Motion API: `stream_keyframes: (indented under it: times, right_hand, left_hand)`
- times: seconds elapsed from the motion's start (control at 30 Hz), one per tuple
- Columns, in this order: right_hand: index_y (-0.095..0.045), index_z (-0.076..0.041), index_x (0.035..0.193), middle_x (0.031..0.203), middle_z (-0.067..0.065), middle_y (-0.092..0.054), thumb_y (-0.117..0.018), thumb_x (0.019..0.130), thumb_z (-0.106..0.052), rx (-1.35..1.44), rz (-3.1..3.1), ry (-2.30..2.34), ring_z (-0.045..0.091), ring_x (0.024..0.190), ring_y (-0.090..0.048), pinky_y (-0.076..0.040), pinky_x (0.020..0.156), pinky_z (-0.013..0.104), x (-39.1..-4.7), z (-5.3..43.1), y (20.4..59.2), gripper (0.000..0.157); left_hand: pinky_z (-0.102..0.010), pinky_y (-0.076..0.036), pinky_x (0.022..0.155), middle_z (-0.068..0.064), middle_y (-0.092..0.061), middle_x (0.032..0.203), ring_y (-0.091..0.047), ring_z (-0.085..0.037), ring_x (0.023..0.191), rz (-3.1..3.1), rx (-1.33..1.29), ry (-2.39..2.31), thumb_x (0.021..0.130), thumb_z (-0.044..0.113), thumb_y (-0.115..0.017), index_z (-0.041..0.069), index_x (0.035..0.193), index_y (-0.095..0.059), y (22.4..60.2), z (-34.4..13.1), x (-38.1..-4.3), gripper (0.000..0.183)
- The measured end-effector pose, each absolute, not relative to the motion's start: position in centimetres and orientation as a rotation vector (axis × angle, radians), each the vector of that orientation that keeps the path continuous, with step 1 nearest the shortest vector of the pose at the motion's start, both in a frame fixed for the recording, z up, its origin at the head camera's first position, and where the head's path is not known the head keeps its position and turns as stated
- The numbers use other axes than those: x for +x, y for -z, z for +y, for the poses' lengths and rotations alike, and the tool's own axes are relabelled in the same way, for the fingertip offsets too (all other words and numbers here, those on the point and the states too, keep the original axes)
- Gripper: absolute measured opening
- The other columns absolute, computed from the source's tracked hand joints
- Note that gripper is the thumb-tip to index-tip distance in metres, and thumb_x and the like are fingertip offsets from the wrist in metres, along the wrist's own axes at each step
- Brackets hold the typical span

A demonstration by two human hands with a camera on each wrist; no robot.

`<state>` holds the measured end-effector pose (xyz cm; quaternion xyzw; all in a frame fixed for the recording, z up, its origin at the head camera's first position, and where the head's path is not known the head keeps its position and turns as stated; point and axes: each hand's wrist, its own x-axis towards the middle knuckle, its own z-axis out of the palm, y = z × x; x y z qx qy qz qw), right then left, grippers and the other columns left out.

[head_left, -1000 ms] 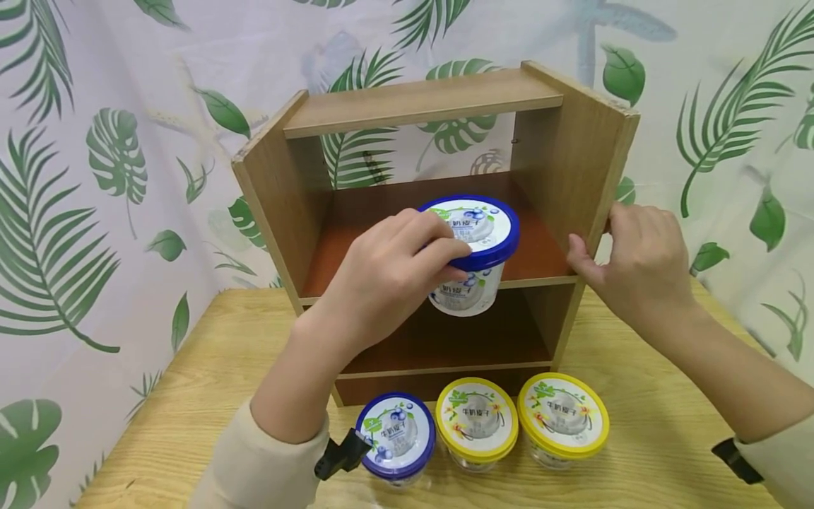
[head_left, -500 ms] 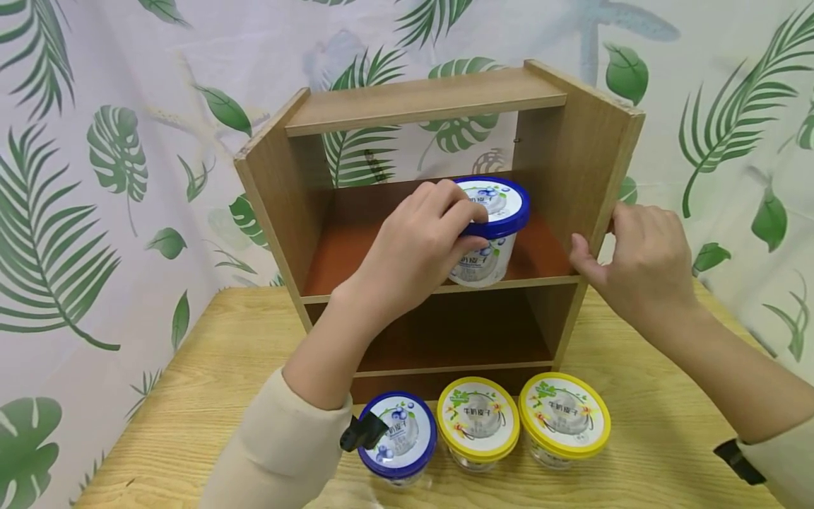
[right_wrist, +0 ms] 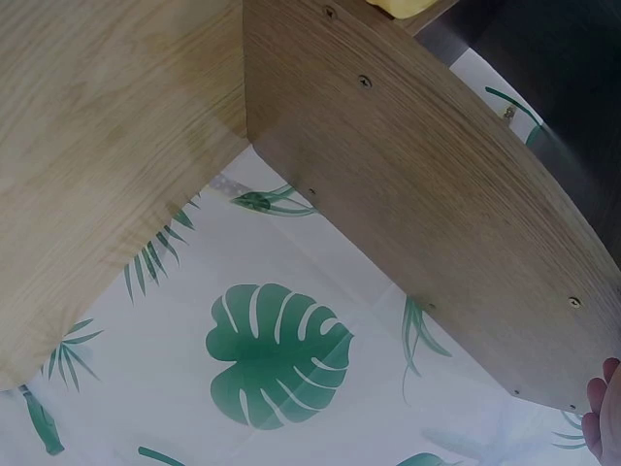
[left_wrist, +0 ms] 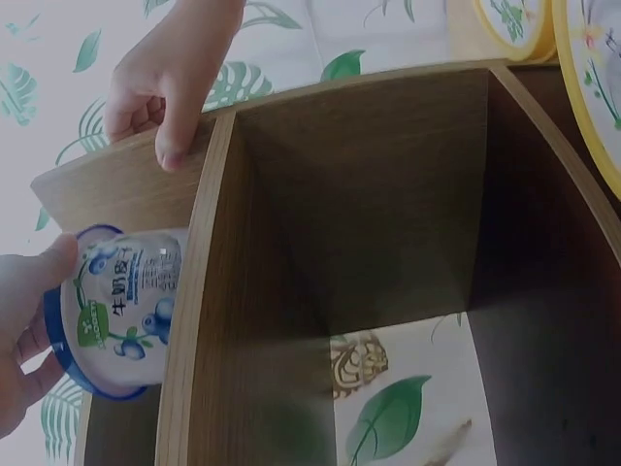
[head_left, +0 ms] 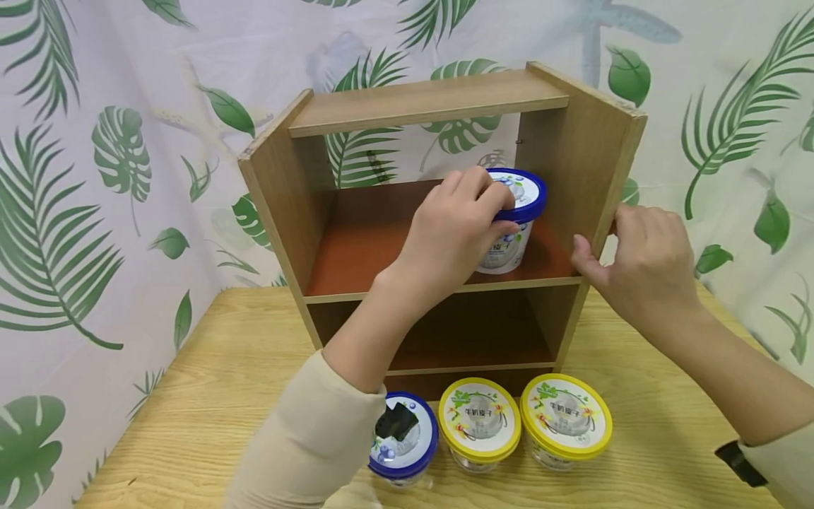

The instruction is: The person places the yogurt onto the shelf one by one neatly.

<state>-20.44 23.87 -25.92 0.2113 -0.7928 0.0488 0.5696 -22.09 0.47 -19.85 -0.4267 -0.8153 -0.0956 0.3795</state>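
Note:
In the head view my left hand [head_left: 454,226] grips a white plastic tub [head_left: 506,249] by its blue lid, thumb below the rim and fingers on top. The tub is upright, inside the upper compartment of a small wooden shelf [head_left: 439,99], towards its right side. Whether its base touches the board I cannot tell. Blueberries are printed on the tub [left_wrist: 126,306] in the left wrist view. My right hand [head_left: 649,261] holds the shelf's right side panel [head_left: 591,155], thumb at the front edge; its other fingertips are hidden behind the panel.
Two yellow-lidded tubs [head_left: 480,420] and one blue-lidded tub [head_left: 413,452] stand in a row on the wooden table [head_left: 184,424], before the shelf. My left sleeve partly covers the blue one. A leaf-patterned cloth [head_left: 159,170] hangs behind.
My left hand has carried the blue-lidded tub up, right and inward, from in front of the shelf into its upper compartment. My right hand has stayed on the side panel.

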Motion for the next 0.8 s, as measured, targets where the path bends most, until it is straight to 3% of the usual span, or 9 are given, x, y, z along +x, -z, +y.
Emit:
stream_keyframes:
  times: [0.43,0.8]
  right_hand:
    - [-0.049,0.013,0.079,0.063,0.025,-0.049,-0.045,0.09,-0.036,0.504,-1.842,-0.131,0.04,0.055,-0.042,-0.034,0.051,0.046,-20.5,23.9,26.0,0.051]
    - [-0.05,0.013,0.08,0.063,0.025,-0.049,-0.045,0.091,-0.036,0.501,-1.865,-0.114,0.039,0.054,-0.043,-0.034,0.051,0.046,-20.3,23.9,25.8,0.05]
  left_hand:
    - [-0.023,-0.043,0.063,-0.003,-0.055,0.095,-0.051,-0.015,0.08,-2.131,-0.946,0.159,0.089,0.039,-0.063,0.013,0.104,-0.062,19.8,2.7,-21.9,0.03]
    - [-0.022,-0.046,0.068,-0.002,-0.057,0.099,-0.053,-0.015,0.085,-2.175,-0.937,0.162,0.09,0.038,-0.062,0.013,0.107,-0.063,19.5,3.7,-22.5,0.03]
